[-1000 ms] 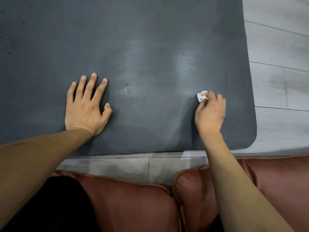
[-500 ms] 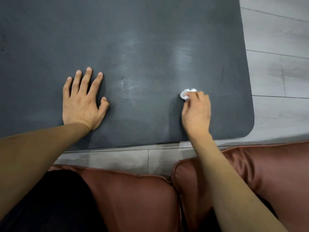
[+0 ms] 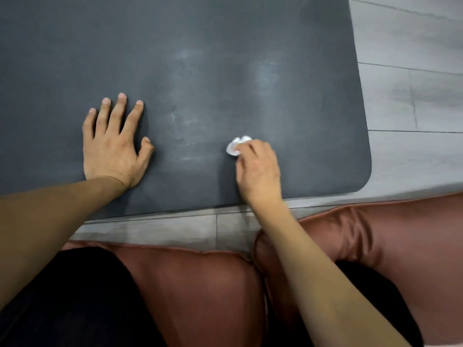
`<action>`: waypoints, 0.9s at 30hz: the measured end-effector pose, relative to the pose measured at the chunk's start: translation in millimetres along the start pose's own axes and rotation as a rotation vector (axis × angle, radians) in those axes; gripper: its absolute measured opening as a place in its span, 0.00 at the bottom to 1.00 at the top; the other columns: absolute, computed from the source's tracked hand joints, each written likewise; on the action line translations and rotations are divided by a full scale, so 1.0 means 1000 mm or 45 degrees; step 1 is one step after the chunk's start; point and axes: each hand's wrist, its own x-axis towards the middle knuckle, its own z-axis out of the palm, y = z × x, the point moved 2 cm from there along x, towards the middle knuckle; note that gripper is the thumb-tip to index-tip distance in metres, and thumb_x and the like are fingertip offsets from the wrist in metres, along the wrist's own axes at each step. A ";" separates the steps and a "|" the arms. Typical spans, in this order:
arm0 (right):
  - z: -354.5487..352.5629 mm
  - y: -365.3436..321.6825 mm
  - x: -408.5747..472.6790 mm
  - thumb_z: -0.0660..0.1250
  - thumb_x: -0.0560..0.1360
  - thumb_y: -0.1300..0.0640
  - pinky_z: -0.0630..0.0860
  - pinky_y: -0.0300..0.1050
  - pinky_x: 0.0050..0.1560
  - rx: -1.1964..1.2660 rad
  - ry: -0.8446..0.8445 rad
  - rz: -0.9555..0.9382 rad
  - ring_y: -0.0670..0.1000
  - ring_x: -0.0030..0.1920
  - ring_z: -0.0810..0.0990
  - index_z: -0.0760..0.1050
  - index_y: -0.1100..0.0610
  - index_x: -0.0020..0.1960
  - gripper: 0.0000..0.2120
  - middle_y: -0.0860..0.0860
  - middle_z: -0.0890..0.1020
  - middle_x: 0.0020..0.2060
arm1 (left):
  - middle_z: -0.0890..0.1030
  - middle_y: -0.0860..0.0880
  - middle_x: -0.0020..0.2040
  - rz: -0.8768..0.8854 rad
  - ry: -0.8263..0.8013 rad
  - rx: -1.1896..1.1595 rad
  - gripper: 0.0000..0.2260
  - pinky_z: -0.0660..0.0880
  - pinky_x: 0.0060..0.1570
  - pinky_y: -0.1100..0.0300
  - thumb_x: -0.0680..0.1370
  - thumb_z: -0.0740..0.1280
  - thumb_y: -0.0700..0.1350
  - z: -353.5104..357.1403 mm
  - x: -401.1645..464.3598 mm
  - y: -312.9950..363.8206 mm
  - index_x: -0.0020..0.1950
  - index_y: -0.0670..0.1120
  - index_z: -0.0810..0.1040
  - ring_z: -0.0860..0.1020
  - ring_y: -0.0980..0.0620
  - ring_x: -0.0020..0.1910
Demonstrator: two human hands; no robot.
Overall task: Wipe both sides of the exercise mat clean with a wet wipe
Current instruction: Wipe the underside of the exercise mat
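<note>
We note a grey plank floor (image 3: 413,101) bearing a dark exercise mat (image 3: 200,58), laid flat; pale streaks on it, possibly moisture, mark its surface.

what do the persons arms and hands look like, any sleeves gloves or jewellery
Both forearms are bare to the frame edge, with no sleeves in view. The left hand and right hand wear no gloves, and no rings, watch or bracelets show. Fingernails on the left hand are short and unpainted.

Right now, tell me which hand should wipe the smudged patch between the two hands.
Right. The right hand already pinches the wet wipe against the mat, beside the smudges. The left hand lies flat, bracing the mat.
</note>
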 end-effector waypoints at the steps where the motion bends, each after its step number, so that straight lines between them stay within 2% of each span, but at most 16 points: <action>1: -0.011 0.034 -0.003 0.63 0.72 0.62 0.74 0.54 0.48 -0.079 0.028 0.141 0.61 0.45 0.75 0.80 0.56 0.50 0.10 0.56 0.80 0.48 | 0.59 0.43 0.83 -0.001 0.005 -0.005 0.31 0.49 0.80 0.42 0.79 0.54 0.56 0.000 -0.001 0.001 0.83 0.50 0.59 0.56 0.38 0.82; 3: -0.032 0.082 -0.010 0.60 0.73 0.61 0.72 0.55 0.48 -0.158 0.035 0.429 0.63 0.45 0.75 0.79 0.58 0.51 0.11 0.59 0.79 0.48 | 0.59 0.42 0.83 -0.006 0.008 -0.006 0.31 0.49 0.80 0.42 0.79 0.54 0.56 -0.001 -0.002 0.001 0.83 0.50 0.59 0.56 0.38 0.82; 6: -0.030 0.067 -0.007 0.61 0.70 0.64 0.70 0.55 0.48 -0.127 0.098 0.625 0.63 0.44 0.75 0.79 0.60 0.48 0.10 0.60 0.79 0.43 | 0.57 0.42 0.83 0.016 -0.041 0.007 0.31 0.48 0.80 0.41 0.80 0.53 0.57 -0.001 0.000 0.000 0.83 0.51 0.57 0.54 0.38 0.82; 8: -0.010 0.012 -0.004 0.62 0.68 0.65 0.71 0.54 0.49 -0.025 0.070 0.475 0.62 0.43 0.76 0.80 0.57 0.46 0.11 0.58 0.80 0.42 | 0.55 0.42 0.84 0.031 -0.088 0.017 0.32 0.46 0.80 0.41 0.80 0.52 0.57 -0.002 -0.001 0.000 0.84 0.50 0.54 0.52 0.37 0.82; 10: 0.012 -0.053 -0.009 0.63 0.68 0.64 0.70 0.54 0.55 0.134 -0.053 0.272 0.60 0.45 0.77 0.80 0.57 0.47 0.11 0.57 0.81 0.44 | 0.54 0.41 0.84 0.044 -0.135 0.015 0.31 0.46 0.80 0.40 0.82 0.52 0.56 -0.003 -0.001 0.000 0.84 0.49 0.53 0.52 0.35 0.82; 12: 0.024 -0.100 -0.017 0.66 0.68 0.65 0.70 0.53 0.57 0.256 -0.173 0.139 0.60 0.46 0.76 0.81 0.58 0.48 0.10 0.57 0.80 0.45 | 0.55 0.40 0.84 0.028 -0.196 0.019 0.29 0.49 0.79 0.38 0.85 0.55 0.53 -0.010 0.000 0.002 0.84 0.48 0.54 0.53 0.34 0.81; 14: 0.022 -0.106 -0.020 0.67 0.69 0.65 0.73 0.53 0.53 0.256 -0.233 -0.058 0.60 0.45 0.76 0.80 0.58 0.48 0.09 0.57 0.79 0.44 | 0.57 0.39 0.83 0.074 -0.280 0.038 0.29 0.55 0.76 0.36 0.84 0.61 0.50 -0.022 -0.008 0.009 0.84 0.47 0.57 0.57 0.34 0.80; 16: 0.009 -0.075 -0.019 0.64 0.71 0.62 0.74 0.52 0.50 0.164 -0.222 -0.214 0.58 0.45 0.77 0.80 0.56 0.49 0.10 0.55 0.80 0.45 | 0.59 0.40 0.82 0.179 -0.382 0.060 0.31 0.59 0.74 0.36 0.82 0.65 0.51 -0.033 -0.029 0.017 0.83 0.48 0.60 0.60 0.34 0.79; 18: -0.004 -0.018 -0.017 0.62 0.72 0.61 0.74 0.51 0.48 -0.004 -0.174 -0.125 0.59 0.45 0.76 0.80 0.56 0.51 0.11 0.55 0.80 0.46 | 0.58 0.41 0.83 0.209 -0.475 0.067 0.35 0.59 0.74 0.36 0.79 0.69 0.54 -0.039 -0.053 0.023 0.83 0.50 0.60 0.59 0.35 0.80; 22: -0.038 0.098 -0.019 0.54 0.73 0.61 0.66 0.49 0.54 -0.304 -0.206 0.375 0.60 0.51 0.75 0.78 0.56 0.55 0.17 0.57 0.80 0.49 | 0.51 0.48 0.85 0.120 -0.634 0.059 0.42 0.58 0.75 0.37 0.76 0.70 0.63 -0.047 -0.068 0.030 0.84 0.56 0.53 0.54 0.41 0.82; 24: -0.044 0.090 -0.018 0.57 0.75 0.63 0.65 0.49 0.55 -0.254 -0.158 0.602 0.61 0.53 0.75 0.78 0.58 0.55 0.14 0.60 0.80 0.51 | 0.48 0.50 0.85 0.089 -0.683 0.035 0.43 0.58 0.76 0.36 0.76 0.71 0.63 -0.049 -0.067 0.031 0.84 0.57 0.51 0.52 0.43 0.83; 25: -0.040 0.068 -0.016 0.58 0.75 0.64 0.67 0.50 0.55 -0.206 -0.159 0.628 0.62 0.53 0.75 0.79 0.60 0.55 0.14 0.61 0.80 0.51 | 0.47 0.51 0.85 0.079 -0.690 0.025 0.44 0.58 0.76 0.36 0.76 0.72 0.63 -0.049 -0.067 0.033 0.84 0.57 0.51 0.51 0.43 0.83; 27: -0.020 -0.002 -0.013 0.59 0.74 0.65 0.69 0.50 0.54 -0.109 -0.266 0.463 0.61 0.53 0.76 0.79 0.59 0.55 0.14 0.60 0.80 0.51 | 0.47 0.51 0.85 0.051 -0.699 0.006 0.44 0.57 0.77 0.35 0.75 0.73 0.61 -0.049 -0.068 0.034 0.84 0.57 0.52 0.51 0.43 0.83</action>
